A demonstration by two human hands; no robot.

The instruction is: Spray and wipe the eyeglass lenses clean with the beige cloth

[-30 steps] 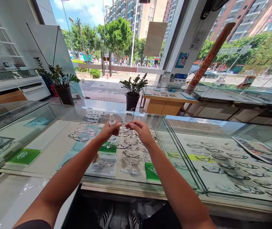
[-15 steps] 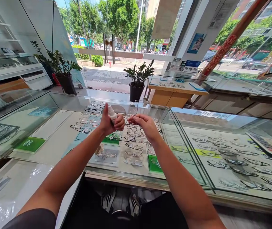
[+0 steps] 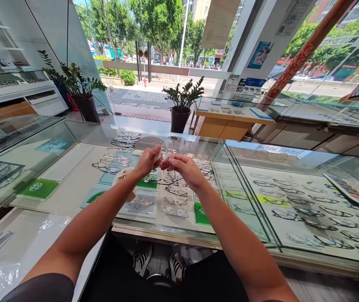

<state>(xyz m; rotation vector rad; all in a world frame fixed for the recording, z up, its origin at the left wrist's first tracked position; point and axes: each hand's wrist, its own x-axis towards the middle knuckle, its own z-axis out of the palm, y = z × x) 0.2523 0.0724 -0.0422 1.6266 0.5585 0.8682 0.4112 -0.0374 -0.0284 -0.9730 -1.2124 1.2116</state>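
My left hand [image 3: 148, 161] is closed around a small white spray bottle [image 3: 157, 157], mostly hidden by the fingers and thumb. Close beside it, my right hand [image 3: 186, 168] pinches a pair of thin-framed eyeglasses [image 3: 172, 150] above the glass counter. Most of that frame is hard to make out against the rows of glasses below. A beige cloth [image 3: 121, 175] shows behind my left forearm; whether the hand also holds it is hidden.
Under the glass countertop [image 3: 81, 201] lie several rows of eyeglasses and green cards. A second display case [image 3: 292, 201] adjoins on the right, with a magazine [image 3: 355, 191] on it. Potted plants [image 3: 179, 117] stand beyond the counter by the window.
My left hand has turned and moved right, bringing the spray bottle close to the eyeglasses and my right hand. The bottle is now mostly covered, and more of the cloth shows.
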